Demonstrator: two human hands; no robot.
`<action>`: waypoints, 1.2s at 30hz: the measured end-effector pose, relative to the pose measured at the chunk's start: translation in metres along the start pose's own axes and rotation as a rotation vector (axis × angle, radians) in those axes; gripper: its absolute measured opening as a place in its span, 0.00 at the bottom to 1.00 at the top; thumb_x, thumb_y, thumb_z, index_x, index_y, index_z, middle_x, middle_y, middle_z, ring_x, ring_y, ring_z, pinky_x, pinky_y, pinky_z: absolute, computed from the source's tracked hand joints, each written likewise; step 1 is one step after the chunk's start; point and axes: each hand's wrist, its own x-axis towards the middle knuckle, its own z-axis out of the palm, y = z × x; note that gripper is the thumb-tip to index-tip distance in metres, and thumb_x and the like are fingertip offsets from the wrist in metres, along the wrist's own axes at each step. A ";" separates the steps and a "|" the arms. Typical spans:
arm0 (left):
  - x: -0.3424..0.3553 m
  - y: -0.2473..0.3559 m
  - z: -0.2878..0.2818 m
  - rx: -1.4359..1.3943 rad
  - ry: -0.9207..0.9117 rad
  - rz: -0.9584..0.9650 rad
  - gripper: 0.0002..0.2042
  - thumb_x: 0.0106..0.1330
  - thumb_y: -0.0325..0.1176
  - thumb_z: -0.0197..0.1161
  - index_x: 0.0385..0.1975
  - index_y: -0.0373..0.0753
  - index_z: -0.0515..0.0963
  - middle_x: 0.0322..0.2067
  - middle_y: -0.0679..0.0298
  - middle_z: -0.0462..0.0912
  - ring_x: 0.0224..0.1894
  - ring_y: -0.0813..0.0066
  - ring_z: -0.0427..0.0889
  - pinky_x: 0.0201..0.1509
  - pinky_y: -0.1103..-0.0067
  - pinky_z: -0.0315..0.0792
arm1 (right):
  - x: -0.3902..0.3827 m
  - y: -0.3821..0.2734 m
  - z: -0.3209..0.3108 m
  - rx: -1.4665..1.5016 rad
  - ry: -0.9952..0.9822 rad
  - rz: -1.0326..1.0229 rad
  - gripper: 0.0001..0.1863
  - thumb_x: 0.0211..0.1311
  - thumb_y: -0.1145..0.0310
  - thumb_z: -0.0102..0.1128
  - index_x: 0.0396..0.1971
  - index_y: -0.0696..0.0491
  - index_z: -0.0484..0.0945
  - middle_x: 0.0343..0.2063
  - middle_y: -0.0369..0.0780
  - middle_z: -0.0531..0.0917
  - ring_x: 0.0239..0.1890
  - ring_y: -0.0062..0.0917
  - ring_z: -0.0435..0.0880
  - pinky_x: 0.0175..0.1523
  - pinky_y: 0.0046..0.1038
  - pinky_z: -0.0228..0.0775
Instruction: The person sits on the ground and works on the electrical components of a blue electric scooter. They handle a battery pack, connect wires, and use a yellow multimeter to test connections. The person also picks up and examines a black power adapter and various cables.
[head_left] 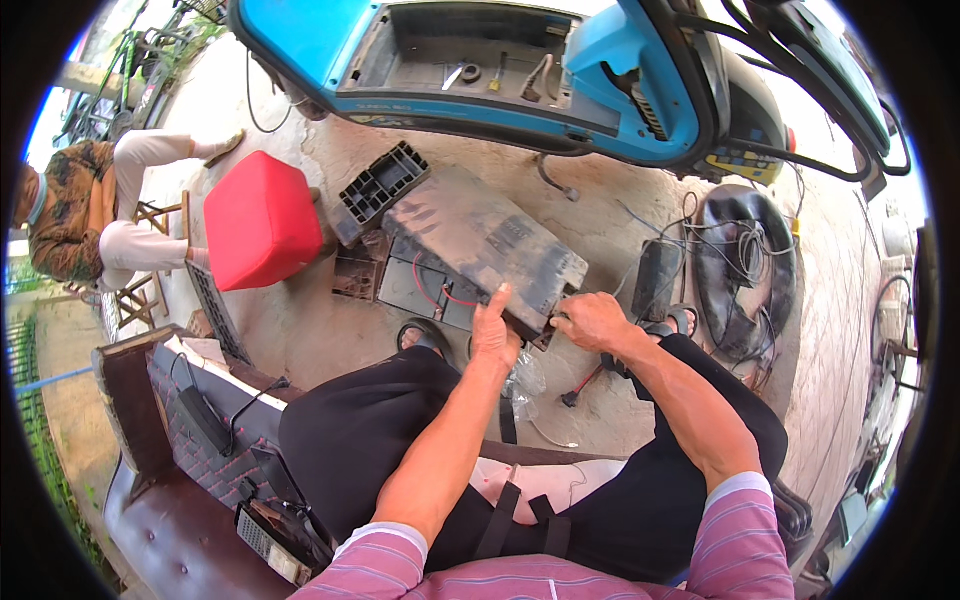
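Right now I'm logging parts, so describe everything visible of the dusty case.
The dusty case is long, boxy and grey-brown, its top smudged darker; whether plastic or metal is unclear. It lies aslant, partly over black blocks. The left hand holds its near end, thumb on top; the right hand is at its near right corner.

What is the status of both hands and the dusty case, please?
Left hand holds dusty case by near end. Right hand at its right corner, grip unclear. Red wire loops beside it; clear plastic below hands.

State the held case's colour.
The case is dark grey with brownish dust, best seen in the head view.
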 end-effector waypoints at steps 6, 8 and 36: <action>-0.005 -0.021 0.007 0.270 0.123 -0.023 0.17 0.60 0.32 0.71 0.46 0.42 0.73 0.42 0.63 0.80 0.41 0.67 0.80 0.42 0.68 0.79 | 0.005 0.003 0.003 0.107 -0.024 0.022 0.21 0.63 0.51 0.56 0.35 0.56 0.84 0.33 0.53 0.85 0.39 0.47 0.85 0.45 0.45 0.76; -0.005 -0.029 0.011 0.281 0.151 -0.050 0.16 0.59 0.29 0.70 0.44 0.42 0.73 0.38 0.64 0.81 0.34 0.69 0.81 0.31 0.72 0.79 | 0.005 0.005 0.009 0.087 -0.038 0.032 0.21 0.62 0.51 0.56 0.35 0.55 0.85 0.33 0.53 0.85 0.40 0.48 0.85 0.46 0.46 0.76; 0.003 -0.040 -0.010 0.393 0.040 -0.040 0.18 0.59 0.21 0.62 0.50 0.38 0.73 0.45 0.63 0.80 0.47 0.68 0.79 0.54 0.69 0.74 | -0.020 0.060 0.023 0.261 0.652 0.065 0.16 0.52 0.58 0.65 0.37 0.53 0.83 0.36 0.44 0.84 0.45 0.40 0.81 0.52 0.39 0.71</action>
